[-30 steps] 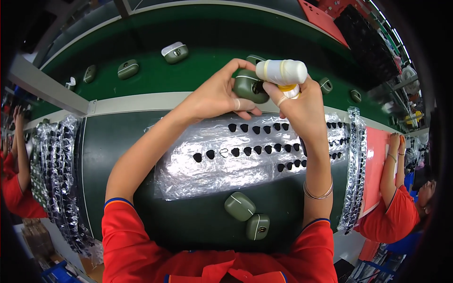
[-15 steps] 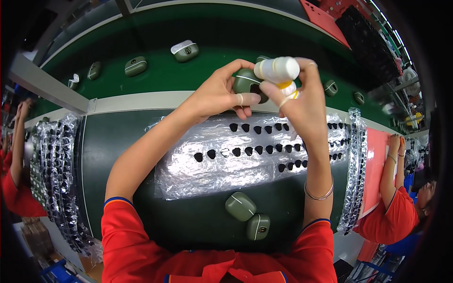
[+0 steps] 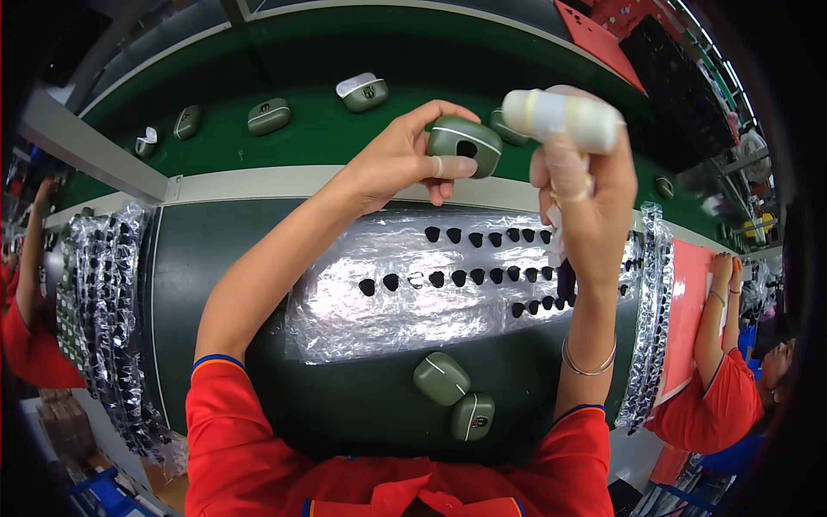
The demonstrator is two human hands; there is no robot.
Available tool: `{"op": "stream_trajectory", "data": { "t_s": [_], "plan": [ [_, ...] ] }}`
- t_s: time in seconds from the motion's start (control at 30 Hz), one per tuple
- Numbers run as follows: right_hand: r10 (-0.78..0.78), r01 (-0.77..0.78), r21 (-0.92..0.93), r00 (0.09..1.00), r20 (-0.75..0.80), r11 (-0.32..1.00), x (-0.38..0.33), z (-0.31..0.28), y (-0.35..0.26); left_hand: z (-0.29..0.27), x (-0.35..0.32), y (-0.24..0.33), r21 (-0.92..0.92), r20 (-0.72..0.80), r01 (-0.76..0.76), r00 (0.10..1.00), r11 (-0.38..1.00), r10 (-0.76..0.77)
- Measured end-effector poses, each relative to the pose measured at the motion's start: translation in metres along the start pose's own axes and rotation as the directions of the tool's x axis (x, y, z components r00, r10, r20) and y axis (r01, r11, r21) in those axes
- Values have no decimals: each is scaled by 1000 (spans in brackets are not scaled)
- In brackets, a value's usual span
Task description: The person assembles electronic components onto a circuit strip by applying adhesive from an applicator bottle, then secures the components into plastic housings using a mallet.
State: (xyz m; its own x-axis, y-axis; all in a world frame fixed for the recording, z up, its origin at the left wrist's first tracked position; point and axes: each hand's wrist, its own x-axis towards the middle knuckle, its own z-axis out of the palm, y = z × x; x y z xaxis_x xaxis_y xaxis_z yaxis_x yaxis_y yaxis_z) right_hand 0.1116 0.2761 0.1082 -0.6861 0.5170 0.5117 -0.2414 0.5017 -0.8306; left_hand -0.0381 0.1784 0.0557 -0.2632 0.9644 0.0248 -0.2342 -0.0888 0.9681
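the left hand (image 3: 405, 159) pinches a green earbud case (image 3: 463, 145) between thumb and fingers, raised over the belt. the right hand (image 3: 586, 185) is closed around a white bottle (image 3: 560, 116), held level. seemingly mid-gluing; next the nozzle must meet the case's dark opening, so the wrist needs to tip.
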Motion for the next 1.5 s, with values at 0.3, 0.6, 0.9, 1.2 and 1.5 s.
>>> {"op": "stream_trajectory", "data": {
  "t_s": [0.3, 0.6, 0.9, 1.2, 1.5],
  "plan": [
    [255, -196, -285, 948, 189, 938, 2, 1, 18, 1, 9, -20, 405, -39, -5, 999, 914, 22],
    [345, -202, -494, 913, 216, 846, -2, -1, 31, -40, 72, -60, 999, 51, -35, 852, -41, 521],
    [458, -53, -653, 755, 470, 756, -23, 36, 49, -94, 60, -39, 920, -392, 352, 849, 173, 355],
    [479, -274, -464, 777, 410, 842, -5, 12, 36, -33, 11, -20, 497, -219, 4, 968, 868, 121],
    [344, -308, -237, 930, 128, 921, 0, 4, 23, 7, -9, -13, 93, 7, -24, 1000, 995, 23]
  ]
}}
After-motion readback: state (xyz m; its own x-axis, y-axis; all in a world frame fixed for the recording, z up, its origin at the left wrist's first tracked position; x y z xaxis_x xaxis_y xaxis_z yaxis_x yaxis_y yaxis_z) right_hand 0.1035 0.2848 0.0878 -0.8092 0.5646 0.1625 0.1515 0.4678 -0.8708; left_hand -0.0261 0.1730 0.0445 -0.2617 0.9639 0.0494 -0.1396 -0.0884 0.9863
